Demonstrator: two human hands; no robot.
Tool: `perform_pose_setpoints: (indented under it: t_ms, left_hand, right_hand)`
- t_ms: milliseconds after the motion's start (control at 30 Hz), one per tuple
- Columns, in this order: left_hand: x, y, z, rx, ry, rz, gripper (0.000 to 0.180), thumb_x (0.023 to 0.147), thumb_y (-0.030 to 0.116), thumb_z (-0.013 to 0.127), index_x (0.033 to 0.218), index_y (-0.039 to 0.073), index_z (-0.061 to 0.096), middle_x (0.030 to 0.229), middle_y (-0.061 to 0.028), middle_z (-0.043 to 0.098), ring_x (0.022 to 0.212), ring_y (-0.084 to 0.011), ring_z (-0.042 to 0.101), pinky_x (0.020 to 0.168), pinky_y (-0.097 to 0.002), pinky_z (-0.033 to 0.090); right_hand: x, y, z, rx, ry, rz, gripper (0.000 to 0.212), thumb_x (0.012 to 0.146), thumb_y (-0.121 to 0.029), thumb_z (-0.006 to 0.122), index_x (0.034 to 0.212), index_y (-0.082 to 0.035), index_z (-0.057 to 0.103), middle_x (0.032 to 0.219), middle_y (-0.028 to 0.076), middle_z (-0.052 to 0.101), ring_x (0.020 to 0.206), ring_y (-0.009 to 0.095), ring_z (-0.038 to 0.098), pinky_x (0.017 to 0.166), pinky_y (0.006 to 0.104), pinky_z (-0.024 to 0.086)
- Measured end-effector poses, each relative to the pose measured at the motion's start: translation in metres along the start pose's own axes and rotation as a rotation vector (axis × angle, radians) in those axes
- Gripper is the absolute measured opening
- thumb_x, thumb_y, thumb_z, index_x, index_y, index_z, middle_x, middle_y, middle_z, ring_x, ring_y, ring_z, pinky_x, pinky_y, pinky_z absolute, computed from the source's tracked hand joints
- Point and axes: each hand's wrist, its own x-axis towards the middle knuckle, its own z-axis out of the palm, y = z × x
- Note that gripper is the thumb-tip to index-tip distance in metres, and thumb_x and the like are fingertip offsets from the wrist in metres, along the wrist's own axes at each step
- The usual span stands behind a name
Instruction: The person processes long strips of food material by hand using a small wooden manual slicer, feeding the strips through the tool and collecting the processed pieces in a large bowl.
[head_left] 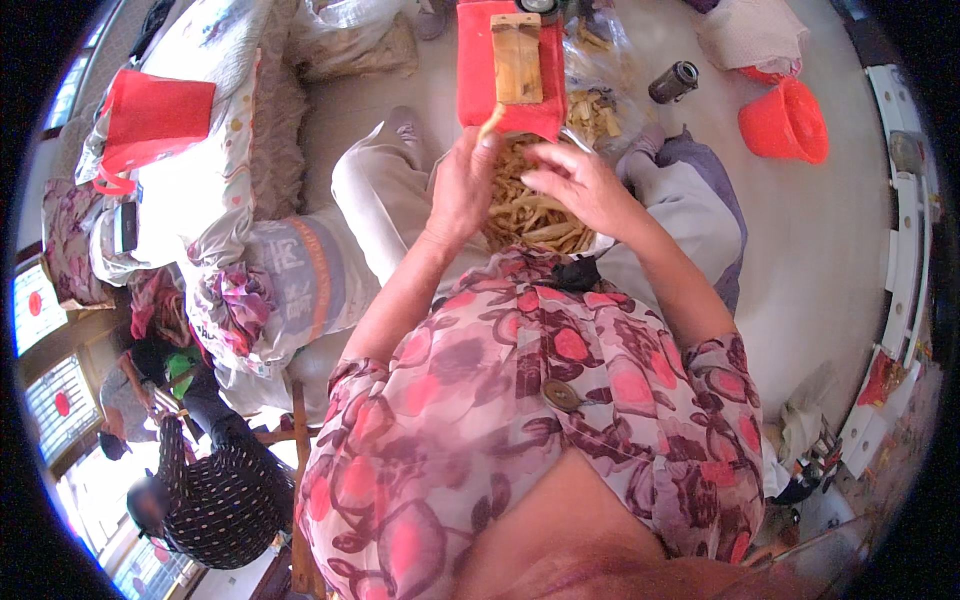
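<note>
My left hand [464, 178] pinches a thin, pale yellow root-like strip [491, 122] upright between thumb and fingers. Its tip reaches the near edge of a red-covered stand [476, 75]. My right hand [574, 185] hovers with fingers apart, and I see nothing in it. Below both hands, a heap of similar brownish-yellow strips [540, 222] lies between my legs. On the red cover rests a wooden block [517, 65] with a lighter crosspiece at its far end.
Beyond the right hand sits a clear plastic bag [597, 115] of cut pieces. A dark cup-like container [673, 82] and a red bucket [783, 122] stand on the floor at right. A full woven sack [290, 280] and another red bucket [160, 115] are at left. Other people [215, 490] are at lower left.
</note>
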Motion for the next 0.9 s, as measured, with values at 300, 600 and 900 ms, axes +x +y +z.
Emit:
perform_pose_setpoints:
  t_ms: [300, 600, 900]
  left_hand:
    - [0.001, 0.005, 0.027, 0.593, 0.074, 0.358, 0.040, 0.084, 0.014, 0.053, 0.121, 0.002, 0.044, 0.098, -0.0186, 0.052, 0.088, -0.0362, 0.052, 0.077, -0.0419, 0.043]
    - [0.014, -0.015, 0.020, -1.160, -0.280, -0.753, 0.031, 0.093, 0.026, 0.046, 0.108, 0.001, 0.056, 0.093, -0.0092, 0.061, 0.087, -0.0154, 0.058, 0.077, -0.0288, 0.046]
    - [0.020, -0.022, 0.019, -0.678, -0.495, -0.380, 0.018, 0.089, 0.011, 0.045, 0.102, 0.004, 0.056, 0.093, -0.0031, 0.059, 0.083, -0.0122, 0.055, 0.074, -0.0291, 0.045]
  right_hand:
    - [0.024, 0.010, 0.018, 0.307, 0.527, -0.168, 0.016, 0.086, -0.014, 0.058, 0.092, 0.000, 0.064, 0.083, 0.004, 0.062, 0.074, 0.013, 0.058, 0.065, 0.0254, 0.048]
    - [0.022, 0.010, 0.022, -0.046, 0.343, -0.457, 0.014, 0.081, -0.007, 0.064, 0.094, -0.001, 0.063, 0.083, 0.006, 0.064, 0.073, 0.013, 0.059, 0.067, 0.0247, 0.048]
    - [0.033, -0.003, 0.013, -0.042, 0.466, -0.336, 0.021, 0.089, -0.020, 0.054, 0.087, 0.000, 0.057, 0.069, 0.015, 0.058, 0.058, 0.028, 0.057, 0.054, 0.0335, 0.044]
